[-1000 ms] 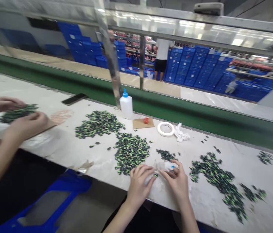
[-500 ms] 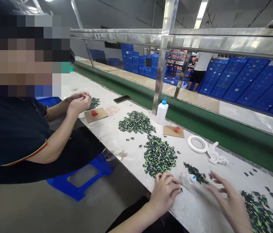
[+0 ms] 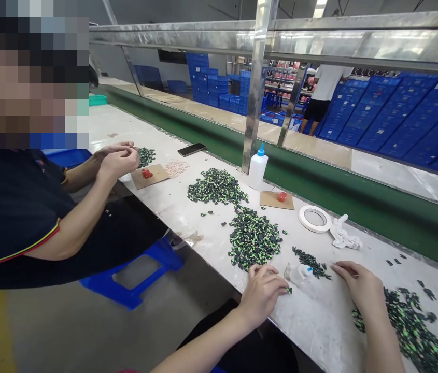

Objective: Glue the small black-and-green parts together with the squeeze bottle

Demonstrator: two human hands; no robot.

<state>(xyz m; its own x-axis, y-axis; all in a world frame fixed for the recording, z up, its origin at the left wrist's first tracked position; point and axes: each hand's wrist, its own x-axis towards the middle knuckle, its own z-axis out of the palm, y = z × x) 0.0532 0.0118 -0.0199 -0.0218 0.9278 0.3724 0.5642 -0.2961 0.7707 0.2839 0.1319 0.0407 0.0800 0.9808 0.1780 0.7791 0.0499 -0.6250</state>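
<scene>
My left hand (image 3: 261, 292) pinches a small black-and-green piece (image 3: 289, 290) between thumb and fingertips, just in front of a heap of similar pieces (image 3: 255, 238). My right hand (image 3: 361, 285) has its thumb and forefinger pressed together above the table, beside a small pile of dark slim pieces (image 3: 312, 263). Whatever it pinches is too small to make out. Between my hands lies a small clear plastic bottle (image 3: 300, 274) with a blue tip. Under and beside my right forearm spreads another heap of black-and-green pieces (image 3: 417, 326).
A white glue bottle (image 3: 257, 168), a cardboard piece (image 3: 275, 201) with a red cap (image 3: 282, 197), a tape roll (image 3: 314, 218) and crumpled tissue (image 3: 345, 233) line the back edge. A metal post (image 3: 255, 88) rises behind. At left a co-worker's hands (image 3: 119, 158) handle something small.
My right hand has gone from spread fingers to a pinch near the small dark pile. The left keeps its piece. The whole view has shifted slightly.
</scene>
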